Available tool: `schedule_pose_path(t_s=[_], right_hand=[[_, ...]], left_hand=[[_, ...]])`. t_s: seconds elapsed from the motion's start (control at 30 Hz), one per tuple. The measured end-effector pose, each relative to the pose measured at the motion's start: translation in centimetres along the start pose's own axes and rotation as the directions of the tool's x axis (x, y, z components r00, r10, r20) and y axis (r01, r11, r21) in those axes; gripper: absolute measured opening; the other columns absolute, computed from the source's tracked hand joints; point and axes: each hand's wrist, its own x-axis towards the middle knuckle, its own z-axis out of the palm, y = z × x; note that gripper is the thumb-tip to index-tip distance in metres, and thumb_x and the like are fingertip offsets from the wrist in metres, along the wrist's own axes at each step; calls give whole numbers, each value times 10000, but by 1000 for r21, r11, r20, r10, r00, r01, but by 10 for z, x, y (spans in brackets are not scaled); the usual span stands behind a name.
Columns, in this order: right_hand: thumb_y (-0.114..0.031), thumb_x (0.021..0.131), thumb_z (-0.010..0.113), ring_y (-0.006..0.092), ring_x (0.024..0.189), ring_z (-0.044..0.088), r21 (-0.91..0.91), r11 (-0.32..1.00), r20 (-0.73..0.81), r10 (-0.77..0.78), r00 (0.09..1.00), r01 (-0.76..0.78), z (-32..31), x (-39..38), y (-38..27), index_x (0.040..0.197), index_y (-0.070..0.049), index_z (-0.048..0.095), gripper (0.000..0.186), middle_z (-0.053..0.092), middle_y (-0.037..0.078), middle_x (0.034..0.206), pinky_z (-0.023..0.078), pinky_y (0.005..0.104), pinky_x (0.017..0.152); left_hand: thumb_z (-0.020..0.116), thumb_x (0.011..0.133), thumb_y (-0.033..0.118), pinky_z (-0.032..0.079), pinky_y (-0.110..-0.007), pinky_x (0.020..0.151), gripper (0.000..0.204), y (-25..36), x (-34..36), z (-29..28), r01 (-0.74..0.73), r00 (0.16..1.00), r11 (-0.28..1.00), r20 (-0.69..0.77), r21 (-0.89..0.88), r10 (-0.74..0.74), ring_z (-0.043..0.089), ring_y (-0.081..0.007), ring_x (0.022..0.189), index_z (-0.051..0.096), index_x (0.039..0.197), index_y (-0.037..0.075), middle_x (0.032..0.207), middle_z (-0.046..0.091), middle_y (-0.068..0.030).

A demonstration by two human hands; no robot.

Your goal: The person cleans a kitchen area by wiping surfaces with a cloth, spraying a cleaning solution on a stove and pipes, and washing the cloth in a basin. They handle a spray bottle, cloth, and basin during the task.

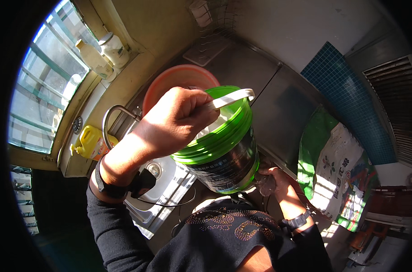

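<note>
My left hand [185, 111] is closed round the white handle of a green bucket [221, 163] with a dark printed wrap, held up in front of my chest. The bucket is tilted, its mouth facing up and away from me, and something pale shows inside. My right hand [280, 181] is beside the bucket's base, low on the right. Its fingers are curled on a crumpled grey-brown thing [265, 185], which I cannot make out. Whether that hand also touches the bucket is unclear. Behind the bucket stands a pinkish-orange basin [154, 93], partly hidden by my left hand.
A steel sink [163, 192] with a curved tap [107, 120] lies to the left. A yellow jug [95, 143] and two white bottles [95, 59] [114, 51] stand by the window. On the right are a green-and-white sack [335, 167] and a blue tiled strip [342, 97].
</note>
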Motion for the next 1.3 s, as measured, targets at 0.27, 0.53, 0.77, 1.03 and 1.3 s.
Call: schedule_pose_path(t_s=[0.27,0.53,0.77,1.03,1.3], right_hand=[[6,714,545,208,889,621,7,997,221,-72,973,72,-32,24,-34,1178,1,498,466,616,112,1023,528,337,762],[-40,739,526,133,697,563,140,968,148,-228,962,208,-92,26,-93,882,-65,526,145,560,29,836,471,252,580],[-3,760,486,103,547,483,306,868,36,-421,907,391,-157,111,-134,733,-162,426,172,421,-15,658,387,234,432],[-118,753,564,215,583,543,461,814,-195,-297,935,354,-181,144,-156,794,-121,497,78,519,31,691,428,322,484],[-123,732,581,277,749,646,288,958,12,3,1000,-7,-161,87,-144,980,-23,537,271,625,140,874,467,333,576]], left_hand=[[596,875,106,453,-204,673,209,72,37,28,45,995,999,-89,-29,-47,546,-49,757,604,990,-69,817,627,-31],[657,832,116,480,-249,666,239,100,105,72,126,992,966,-45,226,-119,587,-103,730,607,965,-76,791,639,-64],[619,838,155,352,-187,494,187,99,219,120,86,996,938,-35,334,-79,455,-34,553,648,835,-30,627,536,17],[634,787,196,340,-226,460,239,70,311,154,-20,999,917,52,398,-1,432,-60,506,652,763,-41,569,498,15],[630,762,209,395,-256,473,284,48,357,182,-54,999,877,21,477,49,483,-93,501,650,804,-72,573,534,-30]])
